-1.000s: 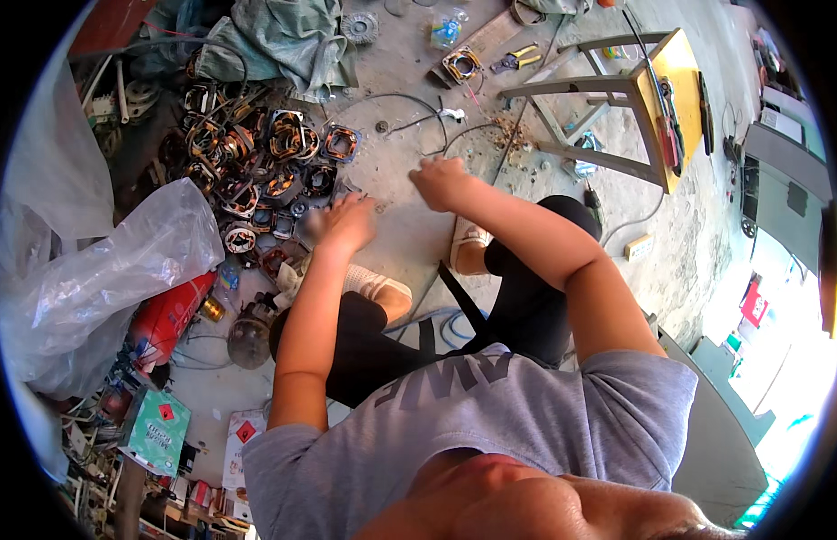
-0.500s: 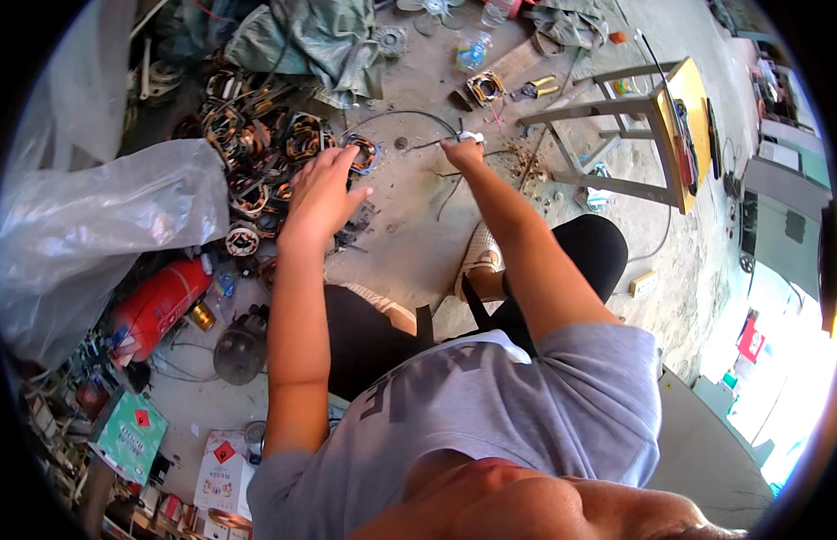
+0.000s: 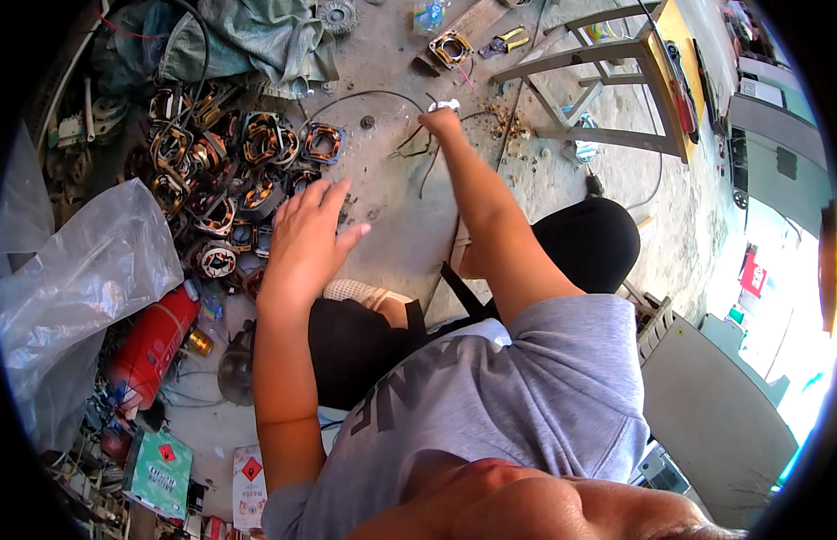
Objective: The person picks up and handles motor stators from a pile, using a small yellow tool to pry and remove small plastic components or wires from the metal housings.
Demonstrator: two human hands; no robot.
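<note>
My left hand [image 3: 303, 236] is open, fingers spread and palm down, with nothing held. It hovers at the near right edge of a heap of motor stators [image 3: 265, 135] with copper windings. One square stator [image 3: 323, 143] lies just beyond its fingertips. My right hand [image 3: 439, 122] reaches farther out over the floor, fingers closed on a small white thing [image 3: 447, 105] whose kind I cannot make out. Beside that hand, a thin black cable [image 3: 369, 93] curves toward the heap. Short dark wire ends [image 3: 409, 148] lie below it.
A wooden-topped stool [image 3: 666, 81] lies tipped at the right. Yellow-handled pliers [image 3: 505, 41] and a single stator [image 3: 451, 49] lie at the far side. Clear plastic sheeting [image 3: 94, 261] and a red cylinder [image 3: 157, 346] are at the left. Boxes [image 3: 162, 472] stand at the lower left.
The whole view has shifted, so the floor things sit farther up and left. My left hand has drawn back toward me from the stators. My right hand stays by the white thing.
</note>
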